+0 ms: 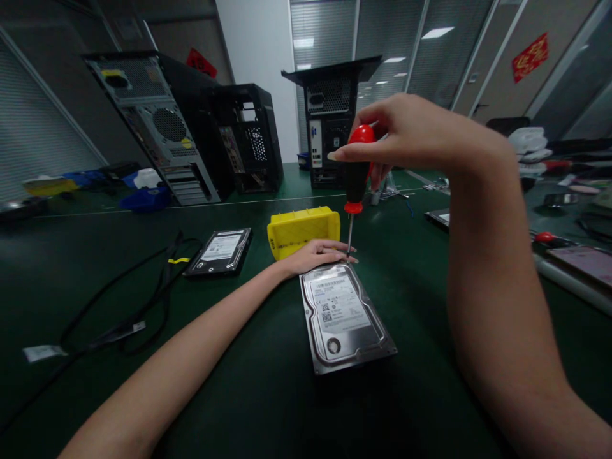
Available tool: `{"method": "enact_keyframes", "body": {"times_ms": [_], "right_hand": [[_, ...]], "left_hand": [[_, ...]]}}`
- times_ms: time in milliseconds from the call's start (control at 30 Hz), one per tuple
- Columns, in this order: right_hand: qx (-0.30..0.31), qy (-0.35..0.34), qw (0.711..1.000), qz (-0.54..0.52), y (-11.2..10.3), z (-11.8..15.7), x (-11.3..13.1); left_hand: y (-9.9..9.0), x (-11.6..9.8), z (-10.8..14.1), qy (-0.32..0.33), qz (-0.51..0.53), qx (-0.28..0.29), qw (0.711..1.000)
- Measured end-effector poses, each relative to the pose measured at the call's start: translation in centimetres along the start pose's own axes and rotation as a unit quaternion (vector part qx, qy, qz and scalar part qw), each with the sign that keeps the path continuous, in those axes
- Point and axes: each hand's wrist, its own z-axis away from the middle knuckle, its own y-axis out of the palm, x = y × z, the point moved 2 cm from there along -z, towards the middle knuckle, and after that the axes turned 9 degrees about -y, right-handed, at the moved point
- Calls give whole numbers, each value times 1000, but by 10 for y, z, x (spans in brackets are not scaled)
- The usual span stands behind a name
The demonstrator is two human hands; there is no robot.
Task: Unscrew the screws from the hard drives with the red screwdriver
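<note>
A silver hard drive [342, 312] lies label side up on the green table, slightly turned. My right hand [382, 137] is closed around the red and black handle of a screwdriver [354, 182], which stands upright. The shaft runs down to the far right corner of the drive; whether its tip sits in a screw is too small to tell. Across the drive's far edge rests my left hand [318, 255], fingers stretched out beside the screwdriver tip. Just behind that hand is a yellow plastic bin [306, 226].
Left of the bin lies a second hard drive [220, 252], with black cables [162, 287] near it. Computer cases [167, 127] stand at the back. At the right are another drive [437, 218] and a red-tipped tool [545, 237]. A blue tray [146, 199] sits back left.
</note>
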Motion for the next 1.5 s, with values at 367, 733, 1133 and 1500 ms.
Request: {"method": "enact_keyframes", "body": {"times_ms": [367, 733, 1133, 1500], "right_hand": [[14, -6, 1000, 2, -1, 1, 0], [17, -31, 999, -34, 3, 0, 1], [15, -26, 999, -37, 3, 1, -1], [50, -41, 997, -38, 1, -4, -1]], "left_hand": [[2, -5, 2, -11, -5, -1, 1000], [2, -5, 2, -8, -9, 3, 1000], [1, -3, 1, -10, -4, 0, 1000], [1, -3, 1, 0, -4, 3, 1000]]}}
